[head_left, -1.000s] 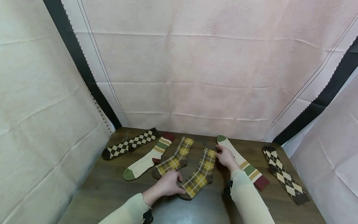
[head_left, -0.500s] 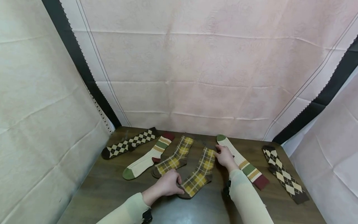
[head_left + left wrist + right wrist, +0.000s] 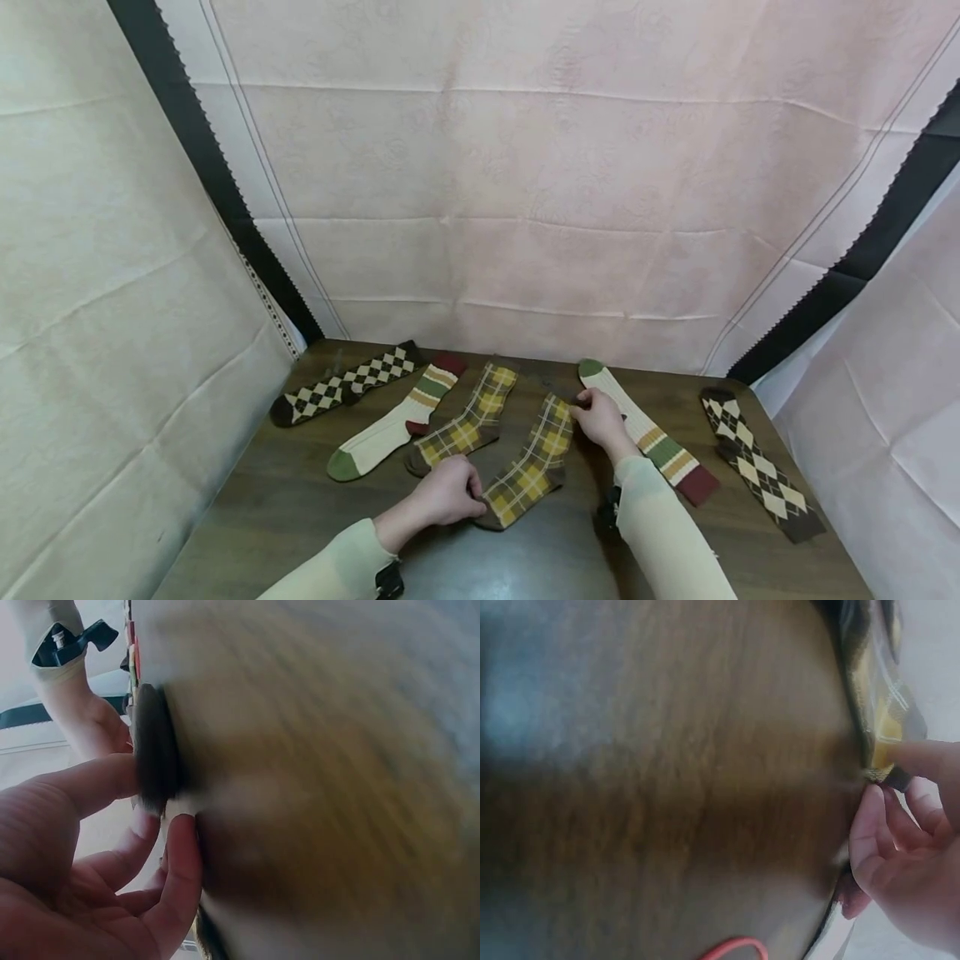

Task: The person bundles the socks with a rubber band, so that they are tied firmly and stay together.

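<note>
A yellow-and-brown plaid sock (image 3: pixel 528 473) lies slantwise at the middle of the table, between my two hands. My left hand (image 3: pixel 447 492) pinches its dark toe; in the left wrist view the thumb lies against the dark toe (image 3: pixel 154 742) with the fingers below. At the cuff end, my right hand (image 3: pixel 600 418) pinches the sock's edge, and the right wrist view has the thumb on the yellow plaid fabric (image 3: pixel 885 712). A matching plaid sock (image 3: pixel 468 421) lies flat just left of it.
On the left of the brown table (image 3: pixel 247 517) lie a cream sock (image 3: pixel 390 429) with green toe and a black-and-cream argyle sock (image 3: pixel 345 385). To the right are another cream sock (image 3: pixel 645 429) and another argyle sock (image 3: pixel 761 467). Pale fabric walls (image 3: pixel 480 192) enclose the table.
The held plaid sock's toe has shifted slightly left with my left hand. My right hand keeps its pinch at the cuff, and the other socks lie as before.
</note>
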Demonstrator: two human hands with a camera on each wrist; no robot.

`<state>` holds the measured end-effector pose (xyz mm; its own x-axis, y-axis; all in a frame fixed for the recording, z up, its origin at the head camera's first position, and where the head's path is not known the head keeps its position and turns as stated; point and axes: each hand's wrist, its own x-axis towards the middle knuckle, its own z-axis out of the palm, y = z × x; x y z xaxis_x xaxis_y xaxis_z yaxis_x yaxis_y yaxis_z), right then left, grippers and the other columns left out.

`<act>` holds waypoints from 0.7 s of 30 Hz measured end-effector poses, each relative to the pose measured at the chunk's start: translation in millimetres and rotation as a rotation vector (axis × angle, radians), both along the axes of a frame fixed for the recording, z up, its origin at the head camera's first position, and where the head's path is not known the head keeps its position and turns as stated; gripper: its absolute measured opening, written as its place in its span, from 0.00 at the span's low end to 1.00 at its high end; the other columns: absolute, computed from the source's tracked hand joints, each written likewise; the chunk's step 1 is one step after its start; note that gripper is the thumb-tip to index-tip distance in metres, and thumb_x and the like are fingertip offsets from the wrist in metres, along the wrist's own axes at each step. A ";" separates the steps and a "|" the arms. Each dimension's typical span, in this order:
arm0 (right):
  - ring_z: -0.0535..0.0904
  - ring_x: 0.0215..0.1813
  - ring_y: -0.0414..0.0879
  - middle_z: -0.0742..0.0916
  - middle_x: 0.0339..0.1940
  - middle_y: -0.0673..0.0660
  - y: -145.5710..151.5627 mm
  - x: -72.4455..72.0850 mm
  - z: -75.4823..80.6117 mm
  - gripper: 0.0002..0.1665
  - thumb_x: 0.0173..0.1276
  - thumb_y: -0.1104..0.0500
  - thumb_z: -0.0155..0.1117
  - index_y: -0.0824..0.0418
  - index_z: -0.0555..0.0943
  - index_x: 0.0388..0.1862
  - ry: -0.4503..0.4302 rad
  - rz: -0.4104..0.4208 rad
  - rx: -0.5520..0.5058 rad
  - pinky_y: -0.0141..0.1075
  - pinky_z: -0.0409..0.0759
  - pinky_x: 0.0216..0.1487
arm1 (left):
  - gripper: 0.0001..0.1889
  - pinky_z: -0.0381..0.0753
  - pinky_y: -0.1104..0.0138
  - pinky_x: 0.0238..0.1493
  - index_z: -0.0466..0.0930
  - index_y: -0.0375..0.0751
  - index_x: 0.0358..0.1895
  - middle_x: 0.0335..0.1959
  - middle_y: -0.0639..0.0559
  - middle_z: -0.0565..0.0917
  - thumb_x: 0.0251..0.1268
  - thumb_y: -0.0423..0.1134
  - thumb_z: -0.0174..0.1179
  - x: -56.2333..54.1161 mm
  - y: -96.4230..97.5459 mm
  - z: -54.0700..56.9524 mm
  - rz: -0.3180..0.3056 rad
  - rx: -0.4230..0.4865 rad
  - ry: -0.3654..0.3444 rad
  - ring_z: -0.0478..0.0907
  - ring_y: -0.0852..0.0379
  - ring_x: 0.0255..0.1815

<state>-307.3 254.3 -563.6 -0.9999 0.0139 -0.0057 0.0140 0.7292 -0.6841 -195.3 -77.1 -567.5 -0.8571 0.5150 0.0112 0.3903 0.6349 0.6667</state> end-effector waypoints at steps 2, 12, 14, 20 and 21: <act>0.81 0.47 0.58 0.86 0.47 0.63 0.7 3.2 1.0 0.13 0.79 0.58 0.66 0.67 0.80 0.53 0.004 -0.019 -0.039 0.57 0.77 0.55 | 0.11 0.77 0.63 0.32 0.81 0.49 0.26 0.29 0.59 0.77 0.59 0.37 0.76 -0.5 -3.4 -1.6 -0.004 0.039 -0.006 0.73 0.60 0.29; 0.87 0.42 0.53 0.87 0.45 0.64 13.7 22.4 10.4 0.23 0.80 0.61 0.65 0.70 0.77 0.68 -0.094 -0.029 -0.279 0.41 0.88 0.43 | 0.10 0.74 0.64 0.32 0.78 0.43 0.38 0.29 0.53 0.77 0.62 0.31 0.72 3.4 -20.8 0.8 0.106 0.180 -0.088 0.73 0.59 0.28; 0.87 0.44 0.53 0.86 0.48 0.66 16.7 27.0 13.7 0.28 0.80 0.62 0.61 0.72 0.72 0.74 -0.113 0.000 -0.308 0.41 0.88 0.45 | 0.11 0.74 0.64 0.34 0.79 0.42 0.40 0.31 0.52 0.78 0.61 0.29 0.72 5.8 -21.5 6.8 0.156 0.211 -0.127 0.73 0.59 0.29; 0.84 0.41 0.50 0.79 0.62 0.74 26.4 45.5 17.6 0.29 0.80 0.65 0.55 0.78 0.69 0.75 -0.205 0.047 -0.450 0.42 0.89 0.45 | 0.16 0.76 0.64 0.36 0.79 0.37 0.51 0.37 0.49 0.78 0.62 0.25 0.70 7.4 -24.4 7.5 0.252 0.304 -0.184 0.75 0.56 0.34; 0.84 0.40 0.51 0.79 0.63 0.75 28.0 49.8 18.3 0.29 0.80 0.65 0.55 0.79 0.69 0.74 -0.225 0.049 -0.470 0.42 0.90 0.44 | 0.16 0.77 0.64 0.36 0.79 0.36 0.51 0.38 0.48 0.79 0.63 0.25 0.70 7.8 -25.0 7.5 0.265 0.320 -0.195 0.76 0.55 0.34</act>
